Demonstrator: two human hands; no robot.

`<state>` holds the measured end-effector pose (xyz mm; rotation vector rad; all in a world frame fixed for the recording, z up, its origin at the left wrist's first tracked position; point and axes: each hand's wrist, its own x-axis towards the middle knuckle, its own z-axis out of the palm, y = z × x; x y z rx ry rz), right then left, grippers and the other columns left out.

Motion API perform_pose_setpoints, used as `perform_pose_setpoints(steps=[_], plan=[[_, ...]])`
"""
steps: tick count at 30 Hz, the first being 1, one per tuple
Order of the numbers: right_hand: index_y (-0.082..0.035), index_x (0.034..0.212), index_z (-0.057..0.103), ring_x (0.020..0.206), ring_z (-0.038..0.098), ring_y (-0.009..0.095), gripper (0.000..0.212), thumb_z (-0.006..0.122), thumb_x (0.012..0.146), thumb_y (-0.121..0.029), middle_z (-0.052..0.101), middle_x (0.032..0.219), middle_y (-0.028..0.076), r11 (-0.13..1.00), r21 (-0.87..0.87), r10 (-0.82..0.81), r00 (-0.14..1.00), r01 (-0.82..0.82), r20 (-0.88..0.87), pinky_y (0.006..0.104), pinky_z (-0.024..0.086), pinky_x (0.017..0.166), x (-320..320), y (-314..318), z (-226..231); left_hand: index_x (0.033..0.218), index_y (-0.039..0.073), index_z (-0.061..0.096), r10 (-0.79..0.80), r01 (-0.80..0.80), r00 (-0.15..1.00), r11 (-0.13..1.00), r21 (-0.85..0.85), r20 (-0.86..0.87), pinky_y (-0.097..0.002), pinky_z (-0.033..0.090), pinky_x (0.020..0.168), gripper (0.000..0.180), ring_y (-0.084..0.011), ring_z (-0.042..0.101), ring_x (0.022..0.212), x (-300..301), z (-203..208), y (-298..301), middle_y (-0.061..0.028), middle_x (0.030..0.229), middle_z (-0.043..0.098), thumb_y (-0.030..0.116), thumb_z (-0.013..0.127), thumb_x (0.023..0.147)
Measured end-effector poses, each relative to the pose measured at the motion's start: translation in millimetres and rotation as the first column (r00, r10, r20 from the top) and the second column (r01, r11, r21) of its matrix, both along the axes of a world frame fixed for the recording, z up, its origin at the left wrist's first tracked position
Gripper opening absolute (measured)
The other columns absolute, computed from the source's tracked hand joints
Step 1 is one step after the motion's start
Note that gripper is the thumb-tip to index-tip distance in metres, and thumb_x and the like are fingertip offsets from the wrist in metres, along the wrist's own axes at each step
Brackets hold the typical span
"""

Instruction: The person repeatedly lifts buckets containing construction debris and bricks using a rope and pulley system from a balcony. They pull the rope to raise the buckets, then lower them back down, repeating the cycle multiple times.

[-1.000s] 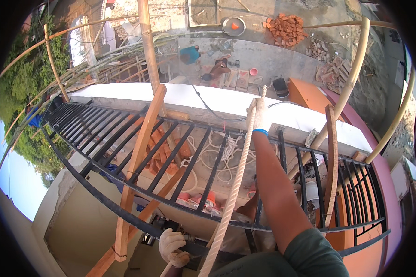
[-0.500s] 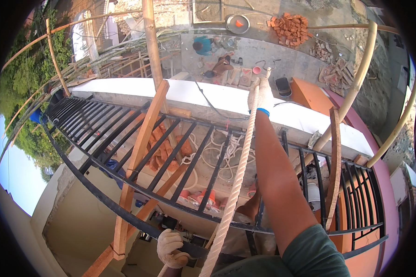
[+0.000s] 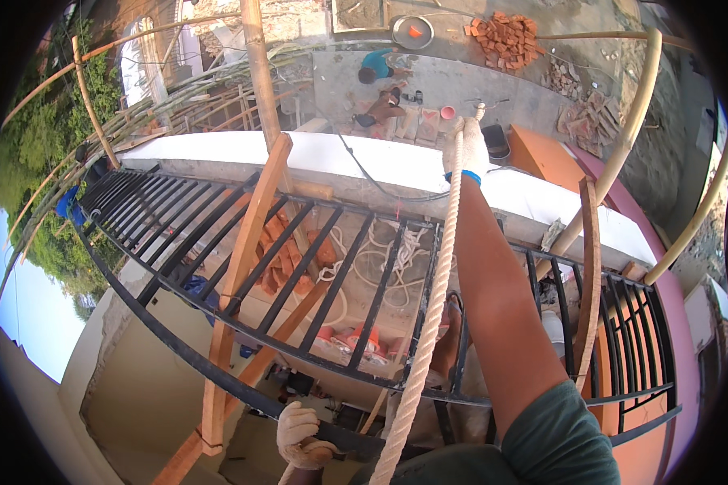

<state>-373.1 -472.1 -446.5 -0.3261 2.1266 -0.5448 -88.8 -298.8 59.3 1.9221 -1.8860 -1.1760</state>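
My right arm reaches out over the black metal railing (image 3: 380,291). On that hand (image 3: 471,149) is a pale work glove, with a blue band at the wrist, and its fingers are closed round a thick twisted rope (image 3: 433,323). The rope slopes from there to the lower edge, and a short piece shows beyond the fist. My left hand (image 3: 299,432), also gloved, is curled at the near black rail. Short lengths of rope come out beside and below its fingers; the palm is hidden.
Wooden posts (image 3: 247,242) and bamboo poles (image 3: 623,145) cross the railing. Beyond runs a white ledge (image 3: 364,162). Far below, two people (image 3: 380,113) crouch near a red bucket (image 3: 447,112), a brick pile (image 3: 505,40) and a round pan (image 3: 412,32). Loose rope (image 3: 404,250) lies behind the bars.
My right hand and the rope have shifted slightly to the right. My left hand stays at the rail. Below, the person in blue has moved to the right, closer to the other one.
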Motion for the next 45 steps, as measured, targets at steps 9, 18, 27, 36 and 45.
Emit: perform_pose_setpoints(steps=[9, 18, 27, 36, 45], plan=[[-0.002, 0.104, 0.068, 0.096, 0.068, 0.044, 0.036, 0.056, 0.102, -0.036, 0.07, 0.099, 0.027, 0.985, -0.112, 0.125, 0.989, -0.133, -0.075, 0.0517, 0.053, 0.082, -6, -8, 17, 0.092, 0.004, 0.063, -0.087, 0.087, 0.996, 0.99, -0.112, -0.002, -0.0426, 0.045, 0.073, 0.037, -0.0277, 0.062, 0.072, -7, -13, -17, -0.0126, 0.083, 0.064, 0.039, 0.072, 0.084], [-0.01, 0.072, 0.063, 0.097, 0.067, 0.032, 0.021, 0.084, 0.074, -0.013, 0.07, 0.09, 0.009, 0.401, -0.894, 0.136, 0.978, -0.198, -0.155, 0.0523, 0.045, 0.104, 19, -25, 251, 0.082, 0.0, 0.063, 0.24, -0.257, 0.964, 0.953, -0.162, -0.117, -0.0389, 0.05, 0.084, 0.046, -0.0247, 0.06, 0.075, -16, -31, 5, -0.015, 0.084, 0.066, 0.037, 0.044, 0.101], [-0.003, 0.085, 0.066, 0.087, 0.064, 0.041, 0.027, 0.069, 0.094, -0.028, 0.064, 0.083, 0.02, 0.386, -0.89, 0.459, 0.888, -0.24, -0.041, 0.0474, 0.051, 0.075, -4, 24, 447, 0.079, 0.003, 0.066, 0.437, -0.459, 0.869, 0.887, -0.048, -0.233, -0.0321, 0.046, 0.067, 0.036, -0.017, 0.058, 0.073, 19, -77, 4, -0.0042, 0.073, 0.06, 0.026, 0.049, 0.101], [0.002, 0.093, 0.063, 0.09, 0.072, 0.027, 0.047, 0.056, 0.107, -0.043, 0.071, 0.09, 0.015, 0.471, -0.721, -0.081, 0.839, 0.508, 0.538, 0.0409, 0.058, 0.09, -123, 82, 462, 0.085, -0.001, 0.065, 0.303, -0.45, 0.811, 0.87, -0.203, -0.5, -0.0336, 0.05, 0.082, 0.037, -0.0217, 0.066, 0.084, -10, -70, -21, -0.0113, 0.083, 0.07, 0.023, 0.043, 0.103], [-0.001, 0.09, 0.059, 0.103, 0.064, 0.037, 0.048, 0.051, 0.107, -0.045, 0.066, 0.097, 0.02, 0.063, -0.62, 0.343, 0.566, 0.782, 0.749, 0.0633, 0.049, 0.108, -194, 153, 588, 0.078, 0.008, 0.059, 0.647, -0.901, 0.066, 0.365, 0.233, -0.76, -0.0277, 0.035, 0.043, 0.062, -0.0133, 0.039, 0.043, 148, 38, 118, -0.0045, 0.057, 0.05, 0.059, 0.039, 0.108]])
